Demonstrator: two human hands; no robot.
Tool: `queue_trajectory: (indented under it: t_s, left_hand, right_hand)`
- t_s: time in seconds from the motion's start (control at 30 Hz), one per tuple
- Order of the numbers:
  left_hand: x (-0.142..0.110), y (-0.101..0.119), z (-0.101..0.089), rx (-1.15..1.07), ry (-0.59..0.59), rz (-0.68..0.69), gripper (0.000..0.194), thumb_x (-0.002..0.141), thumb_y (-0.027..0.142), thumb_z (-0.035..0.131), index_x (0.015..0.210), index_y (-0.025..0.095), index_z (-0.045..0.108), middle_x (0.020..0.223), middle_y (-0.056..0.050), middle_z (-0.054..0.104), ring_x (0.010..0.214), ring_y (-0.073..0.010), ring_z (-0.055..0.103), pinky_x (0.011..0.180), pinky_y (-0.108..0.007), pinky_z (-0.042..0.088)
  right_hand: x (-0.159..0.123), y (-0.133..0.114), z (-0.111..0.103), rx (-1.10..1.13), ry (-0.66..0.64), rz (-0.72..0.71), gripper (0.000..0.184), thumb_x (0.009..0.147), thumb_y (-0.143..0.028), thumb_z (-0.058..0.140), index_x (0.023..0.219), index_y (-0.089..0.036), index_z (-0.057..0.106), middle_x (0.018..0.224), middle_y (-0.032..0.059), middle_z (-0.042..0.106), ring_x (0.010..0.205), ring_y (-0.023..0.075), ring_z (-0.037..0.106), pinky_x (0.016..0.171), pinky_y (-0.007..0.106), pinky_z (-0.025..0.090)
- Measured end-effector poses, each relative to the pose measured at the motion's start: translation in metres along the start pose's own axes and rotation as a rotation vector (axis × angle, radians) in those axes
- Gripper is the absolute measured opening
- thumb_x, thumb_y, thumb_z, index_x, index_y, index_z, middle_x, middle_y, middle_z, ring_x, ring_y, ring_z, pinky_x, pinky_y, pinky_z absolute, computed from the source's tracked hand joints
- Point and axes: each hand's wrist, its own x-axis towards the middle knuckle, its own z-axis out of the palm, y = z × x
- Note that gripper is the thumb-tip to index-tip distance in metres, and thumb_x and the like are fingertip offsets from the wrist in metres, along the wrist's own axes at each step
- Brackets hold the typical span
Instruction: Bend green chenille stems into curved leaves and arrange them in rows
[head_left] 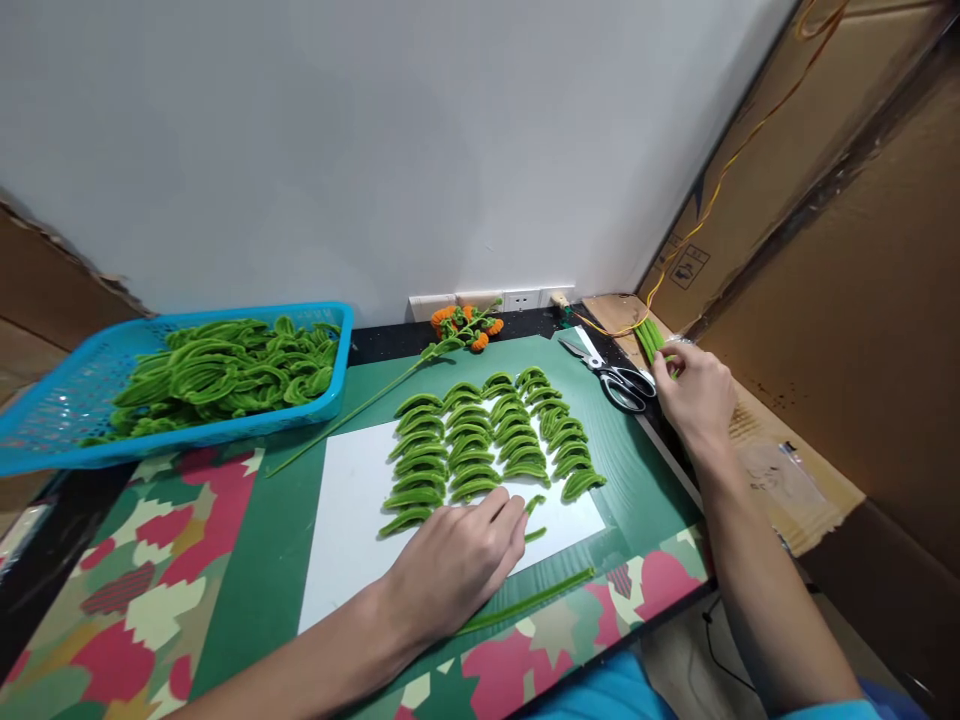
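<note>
My left hand [469,550] rests low over the white sheet [352,520], fingers curled round a bent green pipe cleaner [534,504] whose ends stick out past the fingertips. Above it lie rows of curved, leaf-shaped green pipe-cleaner pieces [471,440]. A straight length of green pipe cleaner [525,605] lies in front of the sheet. At the right, the fingers of my right hand [697,390] are closed at the near end of a bundle of straight green pipe cleaners [649,338]; how many they grip is hidden.
Black-handled scissors [619,380] lie beside my right hand. A blue plastic basket [341,370] at the left holds many green pieces. Behind the rows is an orange pipe-cleaner flower [450,320] on a long stem. A yellow wire [720,190] hangs before the cardboard [847,300].
</note>
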Motion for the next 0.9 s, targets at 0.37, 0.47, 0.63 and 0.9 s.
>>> queue_trajectory:
  t_s: [0.37,0.47,0.63,0.9]
  left_hand:
    - [0.001,0.000,0.009,-0.051,0.120,-0.019,0.021,0.111,0.020,0.049,0.096,0.019,0.063,0.082,-0.001,0.068,0.060,-0.0192,0.066,0.049,-0.031,0.037]
    - [0.003,-0.002,0.002,-0.142,0.206,-0.019,0.013,0.108,0.015,0.053,0.100,0.017,0.064,0.083,-0.002,0.067,0.063,-0.0172,0.065,0.053,-0.030,0.041]
    - [0.012,-0.003,-0.015,-0.371,0.410,-0.083,0.011,0.101,0.008,0.063,0.106,0.017,0.065,0.084,0.000,0.065,0.064,-0.0110,0.058,0.057,-0.024,0.043]
    - [0.016,0.007,-0.026,-0.834,0.344,-0.445,0.008,0.102,0.023,0.066,0.095,0.020,0.068,0.078,0.004,0.061,0.059,-0.0083,0.053,0.053,-0.019,0.044]
  right_hand:
    - [-0.034,-0.053,-0.017,0.601,-0.142,-0.783,0.013,0.100,-0.022,0.065,0.089,-0.020,0.071,0.075,0.0048,0.070,0.071,0.0208,0.058,0.069,0.037,0.050]
    - [-0.052,-0.071,-0.021,0.709,-0.290,-0.997,0.011,0.099,-0.025,0.068,0.105,-0.017,0.071,0.084,0.0085,0.073,0.078,0.0234,0.060,0.071,0.040,0.051]
    - [-0.067,-0.083,-0.022,0.791,-0.437,-1.039,0.024,0.101,-0.027,0.068,0.121,-0.014,0.068,0.096,0.0116,0.074,0.090,0.0262,0.064,0.079,0.043,0.054]
    - [-0.079,-0.096,-0.029,1.058,-0.508,-0.806,0.007,0.102,-0.015,0.064,0.105,-0.018,0.069,0.089,0.0068,0.073,0.080,0.0201,0.063,0.075,0.037,0.052]
